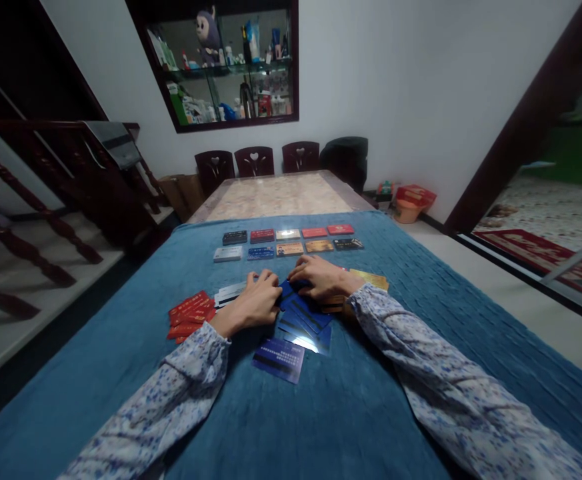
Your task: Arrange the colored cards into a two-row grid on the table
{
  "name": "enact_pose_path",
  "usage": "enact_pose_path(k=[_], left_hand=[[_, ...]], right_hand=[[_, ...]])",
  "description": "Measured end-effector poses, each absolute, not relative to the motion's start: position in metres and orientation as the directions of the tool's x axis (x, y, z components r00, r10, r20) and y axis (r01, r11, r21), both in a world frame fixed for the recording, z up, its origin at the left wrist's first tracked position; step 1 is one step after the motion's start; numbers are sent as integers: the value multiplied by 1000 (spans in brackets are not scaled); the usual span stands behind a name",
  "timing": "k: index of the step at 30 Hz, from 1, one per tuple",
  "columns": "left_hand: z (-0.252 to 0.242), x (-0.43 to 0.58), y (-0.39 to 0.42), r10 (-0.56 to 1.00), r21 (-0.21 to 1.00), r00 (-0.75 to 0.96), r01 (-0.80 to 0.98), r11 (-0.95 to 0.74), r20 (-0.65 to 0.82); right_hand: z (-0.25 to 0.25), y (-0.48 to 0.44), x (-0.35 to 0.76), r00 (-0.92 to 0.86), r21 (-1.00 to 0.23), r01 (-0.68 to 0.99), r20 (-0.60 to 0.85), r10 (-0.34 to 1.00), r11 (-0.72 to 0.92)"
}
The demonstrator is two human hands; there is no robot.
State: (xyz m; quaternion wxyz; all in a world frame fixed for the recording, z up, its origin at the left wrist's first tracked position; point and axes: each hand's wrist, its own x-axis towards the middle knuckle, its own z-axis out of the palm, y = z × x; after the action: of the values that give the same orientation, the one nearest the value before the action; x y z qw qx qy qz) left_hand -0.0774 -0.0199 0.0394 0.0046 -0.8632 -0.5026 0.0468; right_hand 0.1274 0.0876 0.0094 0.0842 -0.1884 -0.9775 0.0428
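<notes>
My left hand [255, 300] and my right hand [321, 277] rest close together on a blue cloth [421, 320], both with curled fingers on a spread of dark blue cards [303, 317]. One blue card [279, 359] lies apart, nearer to me. Red cards [191, 313] are fanned out left of my left hand, with some white cards [231, 292] behind them. Gold and brown cards [371, 279] lie by my right wrist. Two rows of single cards [288, 243] are laid out beyond my hands.
The cloth covers the near part of a long marble-topped table [275, 193]. Dark chairs [253, 160] stand at its far end under a glass wall cabinet [225, 63]. A dark wooden stair rail [45, 173] runs on the left; a doorway [545, 167] is on the right.
</notes>
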Motion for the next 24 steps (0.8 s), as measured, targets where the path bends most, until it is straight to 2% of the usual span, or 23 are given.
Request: enact_pose_path(k=[7,14,24], left_hand=[[44,-73,-23,848,-85,518,845,-528,-115],[44,-75,-21,828,-50,553,828,-559,-94],[54,-78,-18,878,17,478,878,-478,-26]], right_hand=[[13,85,127,-911,-117,374,138,388,920],[13,87,129,-917,-111,352,160,366,930],[13,96,131,-893,-166,352,236,383,921]])
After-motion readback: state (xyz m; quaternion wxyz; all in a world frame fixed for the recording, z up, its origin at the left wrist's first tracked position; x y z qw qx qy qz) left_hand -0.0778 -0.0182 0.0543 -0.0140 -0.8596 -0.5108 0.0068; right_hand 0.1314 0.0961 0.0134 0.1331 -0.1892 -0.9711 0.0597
